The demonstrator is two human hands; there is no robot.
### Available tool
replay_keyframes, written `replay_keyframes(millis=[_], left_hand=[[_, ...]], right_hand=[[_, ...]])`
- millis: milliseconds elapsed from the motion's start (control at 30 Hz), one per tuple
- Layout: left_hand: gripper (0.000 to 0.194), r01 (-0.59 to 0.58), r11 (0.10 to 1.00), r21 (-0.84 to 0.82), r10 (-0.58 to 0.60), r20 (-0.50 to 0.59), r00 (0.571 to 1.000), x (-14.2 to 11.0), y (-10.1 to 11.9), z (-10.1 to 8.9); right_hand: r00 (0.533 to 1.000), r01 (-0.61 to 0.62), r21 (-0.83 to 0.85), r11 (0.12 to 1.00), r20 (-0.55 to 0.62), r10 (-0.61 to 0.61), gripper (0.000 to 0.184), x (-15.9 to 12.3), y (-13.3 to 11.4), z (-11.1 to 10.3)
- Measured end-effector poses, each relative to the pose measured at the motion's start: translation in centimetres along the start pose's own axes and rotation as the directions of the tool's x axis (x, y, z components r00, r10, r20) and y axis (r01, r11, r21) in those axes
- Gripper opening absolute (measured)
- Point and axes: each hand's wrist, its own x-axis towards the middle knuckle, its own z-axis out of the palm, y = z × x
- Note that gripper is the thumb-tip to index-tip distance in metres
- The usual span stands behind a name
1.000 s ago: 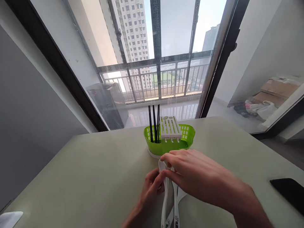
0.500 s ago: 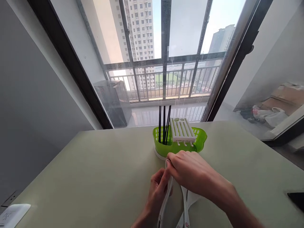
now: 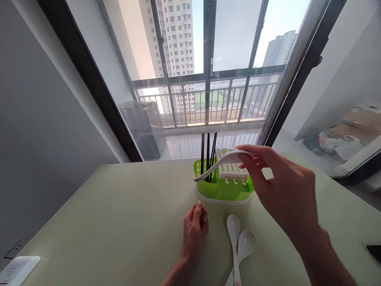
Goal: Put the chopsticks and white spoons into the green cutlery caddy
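Note:
My right hand (image 3: 282, 186) is raised over the table, its fingers pinched on the bowl end of a white spoon (image 3: 216, 165) whose handle points left and down across the green cutlery holder (image 3: 222, 186). The holder has a white slotted rack (image 3: 230, 167) on top and several black chopsticks (image 3: 207, 153) standing in its left part. My left hand (image 3: 195, 226) rests on the table in front of the holder, fingers curled loosely, holding nothing. Two more white spoons (image 3: 238, 242) lie on the table between my hands.
The pale green table (image 3: 119, 222) stands against a large window with a balcony railing beyond. A white card (image 3: 16, 268) lies at the near left corner. A black phone (image 3: 375, 251) shows at the right edge.
My right hand has lifted one white spoon off the table up to the holder. My left hand has let go of the spoons, and two stay lying on the table.

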Motion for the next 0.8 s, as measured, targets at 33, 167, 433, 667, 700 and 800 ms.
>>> replay_keyframes(millis=[33,167,433,667,700,800], left_hand=[[0.053,0.006,1.000,0.003,-0.006,0.008,1.000,0.0,-0.1,0.0],[0.052,0.005,1.000,0.003,-0.005,0.027,1.000,0.0,-0.2,0.0],[0.054,0.017,1.000,0.016,-0.018,0.039,0.999,0.2,-0.4,0.1],[0.051,-0.017,1.000,0.027,0.015,0.069,0.998,0.2,-0.6,0.1],[0.051,-0.020,0.999,0.035,0.018,0.069,0.997,0.2,-0.7,0.1],[0.051,-0.034,0.997,0.072,0.028,0.085,0.996,0.4,-0.9,0.0]], right_hand=[[1.000,0.011,-0.018,1.000,-0.018,-0.012,0.022,0.0,0.1,0.3],[0.998,0.044,-0.043,0.998,-0.052,-0.046,0.021,-0.1,0.4,1.0],[0.968,0.183,0.083,0.980,0.157,-0.195,0.019,-0.7,-0.1,3.6],[0.906,0.259,0.061,0.964,0.330,-0.265,0.020,-1.4,-0.8,4.6],[0.906,0.254,0.049,0.966,0.338,-0.255,0.020,-1.4,-0.8,4.7],[0.908,0.243,0.019,0.970,0.347,-0.235,0.018,-1.6,-0.5,5.1]])
